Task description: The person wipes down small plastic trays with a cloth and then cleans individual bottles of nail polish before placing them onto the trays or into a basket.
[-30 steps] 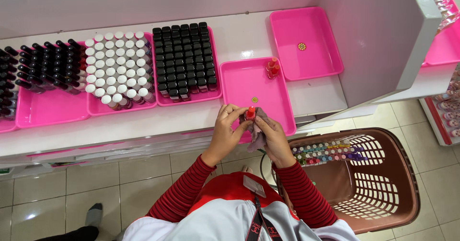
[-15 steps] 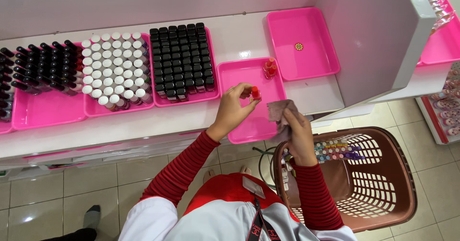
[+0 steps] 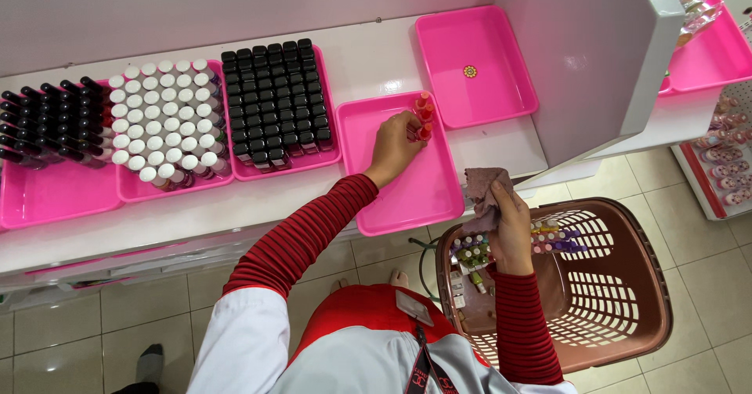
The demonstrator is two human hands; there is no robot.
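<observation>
I am looking down at a white shelf (image 3: 376, 57) where pink trays are sitting in a row. One tray (image 3: 309, 163) is holding black square-capped bottles (image 3: 274, 104), the next white round-capped bottles (image 3: 160, 120), and the far tray (image 3: 47, 198) slim black-capped ones (image 3: 47, 124). Another pink tray (image 3: 501, 49), holding only a small round sticker (image 3: 470, 71), is lying further back. Grey tiles (image 3: 94, 339) are covering the floor.

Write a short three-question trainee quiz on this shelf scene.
1. True or false: the left hand rests in the pink tray beside the red-capped bottles.
2. What does the right hand hold?
3. Where is the brown basket: A on the shelf, B on the floor side, right of the person?

Key: 1 true; 2 a brownish cloth; 3 B.
</observation>
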